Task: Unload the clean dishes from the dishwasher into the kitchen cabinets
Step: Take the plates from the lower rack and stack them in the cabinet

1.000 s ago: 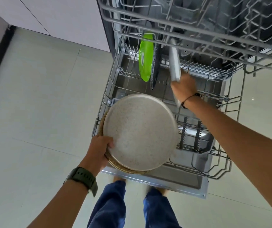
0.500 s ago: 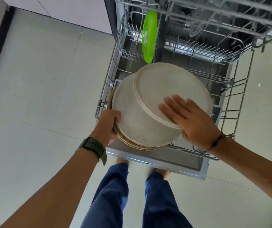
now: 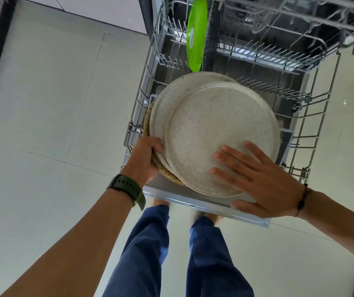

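While the left hand curls around the left edge of a stack of plates, thumb on top and fingers tucked underneath, the right hand lies flat and spread on the topmost speckled plate, fingers apart and palm over its near-right rim, pressing rather than gripping. That plate sits offset to the right on a second speckled plate, and a brown woven-looking plate shows at the bottom of the stack. The stack is held above the pulled-out lower rack of the dishwasher. Farther back in that rack a green plate stands upright on edge, with a dark plate just beside it. The upper rack juts out overhead. A dark watch wraps the left wrist.
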A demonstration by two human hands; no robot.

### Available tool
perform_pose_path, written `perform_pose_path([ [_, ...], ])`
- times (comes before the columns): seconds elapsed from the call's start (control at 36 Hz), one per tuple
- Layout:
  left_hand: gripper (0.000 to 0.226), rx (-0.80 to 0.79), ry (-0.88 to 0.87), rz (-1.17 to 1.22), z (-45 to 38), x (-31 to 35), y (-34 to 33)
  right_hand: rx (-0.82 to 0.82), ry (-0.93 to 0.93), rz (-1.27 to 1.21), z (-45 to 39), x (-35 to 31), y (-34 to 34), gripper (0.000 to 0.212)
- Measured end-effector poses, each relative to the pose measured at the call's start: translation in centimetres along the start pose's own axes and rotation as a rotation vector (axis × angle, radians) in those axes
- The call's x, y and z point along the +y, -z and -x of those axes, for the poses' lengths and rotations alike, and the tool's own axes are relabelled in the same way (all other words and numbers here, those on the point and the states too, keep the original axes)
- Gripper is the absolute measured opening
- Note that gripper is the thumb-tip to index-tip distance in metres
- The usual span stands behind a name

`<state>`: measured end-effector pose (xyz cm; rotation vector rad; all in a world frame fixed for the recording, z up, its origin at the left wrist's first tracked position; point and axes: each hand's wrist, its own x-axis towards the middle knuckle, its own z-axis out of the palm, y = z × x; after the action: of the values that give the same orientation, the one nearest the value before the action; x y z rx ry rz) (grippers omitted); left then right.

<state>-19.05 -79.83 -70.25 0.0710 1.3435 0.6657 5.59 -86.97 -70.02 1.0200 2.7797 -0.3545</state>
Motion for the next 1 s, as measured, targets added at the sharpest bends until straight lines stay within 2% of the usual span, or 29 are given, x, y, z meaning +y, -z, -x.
perform_pose_path([
  [0.06, 0.04, 0.014, -0.007, -0.001, 0.0, 0.0, -0.2, 0.095, -0.125, -0.003, 0.3, 1.5, 1.1, 0.064],
  [0.11, 0.041, 0.022, 0.001, 0.003, -0.1, 0.0, -0.1, 0.271, -0.453, -0.137, 0.8, 3.6, 2.1, 0.066],
  [0.17, 0.041, 0.018, 0.016, 0.003, -0.3, 0.0, 0.0, 0.492, -0.868, -0.57, 0.5, 4.8, 3.3, 0.075],
  [0.19, 0.041, 0.012, 0.021, 0.001, -0.5, -0.1, 0.0, 0.555, -1.049, -0.883, 0.1, 5.0, 3.7, 0.069],
  [0.25, 0.039, -0.003, 0.033, -0.007, -0.6, -0.2, 0.0, 0.518, -1.226, -1.516, -0.3, 5.2, 3.2, 0.035],
  [0.28, 0.037, -0.014, 0.043, -0.009, -0.6, -0.3, 0.0, 0.458, -1.221, -1.74, -0.4, 5.3, 2.6, 0.035],
  [0.31, 0.036, -0.023, 0.049, -0.01, -0.6, -0.3, -0.1, 0.382, -1.161, -1.877, -0.3, 5.3, 1.9, 0.054],
  [0.33, 0.036, -0.032, 0.052, -0.004, -0.6, -0.3, -0.2, 0.326, -1.126, -1.937, -0.3, 5.2, 1.3, 0.078],
  [0.36, 0.035, -0.04, 0.055, 0.006, -0.5, -0.4, -0.2, 0.315, -1.099, -1.958, -0.5, 4.9, 1.0, 0.093],
  [0.39, 0.033, -0.049, 0.061, 0.023, -0.4, -0.4, -0.3, 0.335, -1.087, -1.971, -0.6, 4.7, 0.6, 0.099],
  [0.53, 0.016, -0.187, 0.034, 0.077, -0.1, -0.4, -0.1, 0.489, -1.108, -2.014, -1.6, 4.1, -0.3, 0.097],
  [0.61, 0.031, -0.315, 0.039, 0.021, 0.3, -0.3, -0.1, 0.545, -1.12, -2.033, -2.3, 3.7, -0.4, 0.098],
  [0.67, 0.028, -0.357, 0.027, -0.047, 0.6, -0.2, -0.4, 0.583, -1.114, -2.018, -2.6, 3.5, -0.2, 0.103],
  [0.72, 0.028, -0.326, 0.02, -0.091, 0.7, -0.2, -0.7, 0.611, -1.07, -1.988, -2.7, 3.6, 0.0, 0.107],
  [0.83, 0.033, -0.286, -0.003, -0.034, 0.8, -0.4, -1.2, 0.613, -0.972, -1.946, -2.6, 4.0, 0.3, 0.11],
  [0.92, 0.039, -0.18, -0.018, -0.003, 0.3, -0.6, -1.1, 0.584, -0.968, -1.908, -2.6, 4.2, 0.2, 0.113],
  [1.0, 0.045, -0.123, -0.007, 0.021, -0.2, -0.8, -0.4, 0.523, -0.91, -1.951, -2.7, 4.7, 0.6, 0.086],
])
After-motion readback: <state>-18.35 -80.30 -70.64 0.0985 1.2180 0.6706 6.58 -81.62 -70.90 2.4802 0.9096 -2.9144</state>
